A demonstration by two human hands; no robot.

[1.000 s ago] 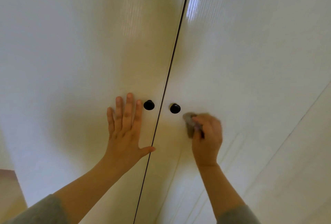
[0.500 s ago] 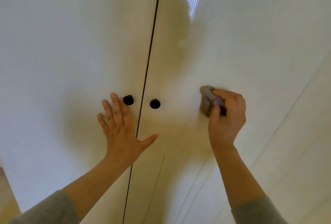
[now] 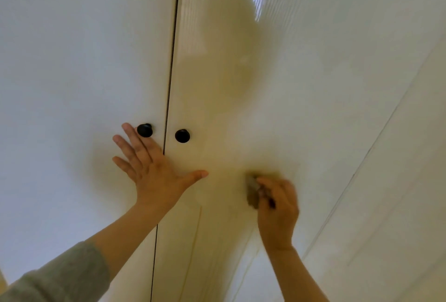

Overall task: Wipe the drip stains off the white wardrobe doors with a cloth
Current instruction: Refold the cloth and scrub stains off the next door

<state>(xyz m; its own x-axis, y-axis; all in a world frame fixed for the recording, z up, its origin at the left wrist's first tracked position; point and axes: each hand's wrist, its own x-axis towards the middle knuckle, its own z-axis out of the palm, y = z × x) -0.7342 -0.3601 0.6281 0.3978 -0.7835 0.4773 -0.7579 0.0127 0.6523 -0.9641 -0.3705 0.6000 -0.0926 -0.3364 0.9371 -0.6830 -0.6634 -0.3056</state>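
Small grey cloth [image 3: 252, 192] on glossy white right wardrobe door [image 3: 301, 79], below round black knob [image 3: 182, 136].
The right hand [image 3: 277, 207] grips the cloth, lower than before; the left hand [image 3: 154, 172] stays flat, fingers spread, across the door seam [image 3: 171, 60].

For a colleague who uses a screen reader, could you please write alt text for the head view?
A person's right hand grips a grey cloth against the white right door of a wardrobe, below and right of the black right knob. The left hand lies flat across the gap between the doors, fingers spread beside the black left knob.
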